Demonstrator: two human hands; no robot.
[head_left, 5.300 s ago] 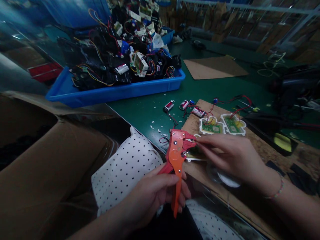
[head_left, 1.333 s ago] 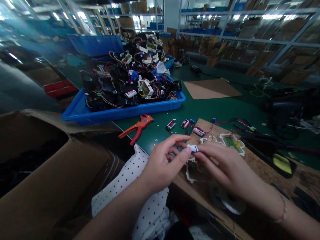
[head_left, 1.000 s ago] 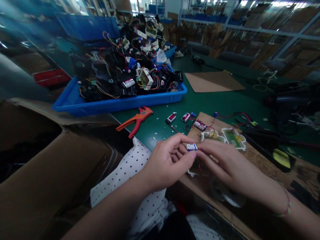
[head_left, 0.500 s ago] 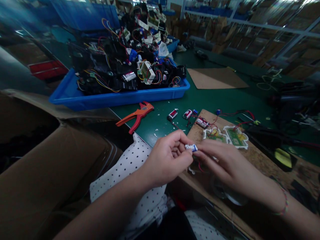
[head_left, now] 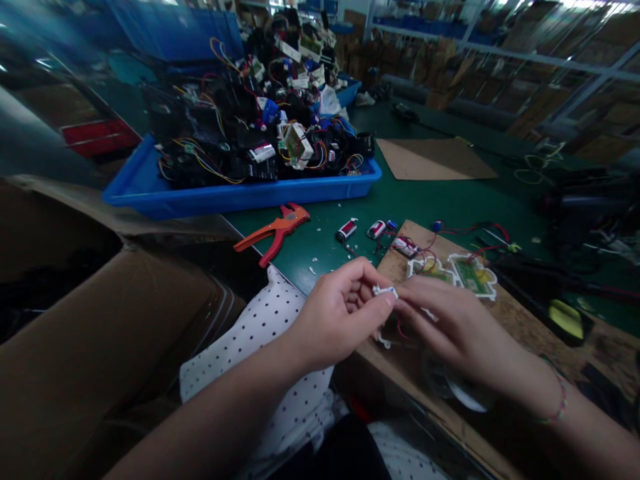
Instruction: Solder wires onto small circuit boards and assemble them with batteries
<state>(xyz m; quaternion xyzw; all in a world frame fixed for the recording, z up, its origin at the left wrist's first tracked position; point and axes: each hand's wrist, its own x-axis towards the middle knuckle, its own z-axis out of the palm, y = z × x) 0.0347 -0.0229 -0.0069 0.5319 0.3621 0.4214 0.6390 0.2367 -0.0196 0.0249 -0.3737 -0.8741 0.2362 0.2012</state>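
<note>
Between my two hands is a small white and blue piece [head_left: 385,291], gripped at the fingertips. My left hand [head_left: 345,313] pinches it between thumb and fingers. From the other side, my right hand [head_left: 445,320] closes on its right end, fingers pressed together. Red wire and a white plastic edge show just below my right hand. Beyond the hands lie white and red batteries [head_left: 347,229] on the green table, and two green circuit boards [head_left: 474,276] in white frames on the brown board [head_left: 530,327].
A blue tray [head_left: 240,200] heaped with black parts and wires stands at the back left. Orange-red cutters [head_left: 280,230] lie near the table's edge. A cardboard sheet [head_left: 435,159] is behind, a black tool with a yellow part [head_left: 566,317] at right, and a carton [head_left: 100,320] at left.
The small piece has turned slightly in my fingertips, showing less blue, and my left thumb now lies further over it. The view has shifted slightly.
</note>
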